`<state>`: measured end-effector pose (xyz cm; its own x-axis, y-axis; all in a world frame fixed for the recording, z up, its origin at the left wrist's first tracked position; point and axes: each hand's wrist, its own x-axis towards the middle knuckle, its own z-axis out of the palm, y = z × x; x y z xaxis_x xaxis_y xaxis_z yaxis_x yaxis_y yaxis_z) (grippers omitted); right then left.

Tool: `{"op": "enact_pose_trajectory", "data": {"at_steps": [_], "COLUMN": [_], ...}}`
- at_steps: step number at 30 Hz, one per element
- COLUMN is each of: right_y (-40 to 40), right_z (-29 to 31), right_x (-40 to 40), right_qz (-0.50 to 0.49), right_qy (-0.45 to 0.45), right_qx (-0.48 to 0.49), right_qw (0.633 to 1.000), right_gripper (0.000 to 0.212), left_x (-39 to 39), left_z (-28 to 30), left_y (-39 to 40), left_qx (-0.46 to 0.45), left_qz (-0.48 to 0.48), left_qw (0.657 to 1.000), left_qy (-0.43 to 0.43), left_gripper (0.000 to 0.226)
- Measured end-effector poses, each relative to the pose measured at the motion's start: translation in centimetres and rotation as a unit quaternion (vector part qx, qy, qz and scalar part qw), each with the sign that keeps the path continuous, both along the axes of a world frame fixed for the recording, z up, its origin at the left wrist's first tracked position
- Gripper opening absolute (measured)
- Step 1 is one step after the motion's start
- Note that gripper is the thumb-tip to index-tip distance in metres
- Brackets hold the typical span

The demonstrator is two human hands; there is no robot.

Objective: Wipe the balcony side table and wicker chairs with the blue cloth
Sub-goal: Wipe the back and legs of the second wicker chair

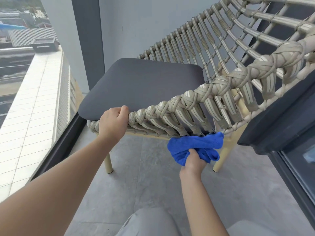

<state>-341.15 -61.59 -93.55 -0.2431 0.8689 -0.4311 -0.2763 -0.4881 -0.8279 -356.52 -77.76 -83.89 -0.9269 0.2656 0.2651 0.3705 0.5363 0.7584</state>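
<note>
A wicker chair (201, 92) with woven beige rope and a dark grey seat cushion (144, 84) stands in front of me. My left hand (113, 122) grips the near end of the woven armrest, fingers curled over its top. My right hand (194, 161) holds the bunched blue cloth (196, 145) from below and presses it against the lower edge of the chair's side, under the rope strands. The side table is not in view.
A glass balcony wall with a dark base rail (56, 149) runs along the left. A dark door frame (279, 133) juts in at the right, close to the chair's back. The chair's pale legs (109, 163) stand on grey floor tiles (144, 184).
</note>
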Motion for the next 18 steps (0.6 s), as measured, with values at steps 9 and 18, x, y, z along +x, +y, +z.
{"op": "enact_pose_trajectory", "data": {"at_steps": [9,18], "right_y": [1.3,0.6], "right_z": [0.5,0.1], "right_x": [0.9,0.1], "right_qz": [0.054,-0.033], "right_qy": [0.015,-0.007], "right_qx": [-0.006,-0.031], "right_qw": [0.998,0.999], "right_gripper": [0.043,0.041], "left_x": [-0.1,0.3], "left_z": [-0.3,0.1], "left_y": [0.2,0.4], "left_qx": [-0.005,-0.005], "left_qz": [0.007,0.008], "left_qw": [1.0,1.0], "left_qy": [-0.003,-0.004], "left_gripper": [0.03,0.029]}}
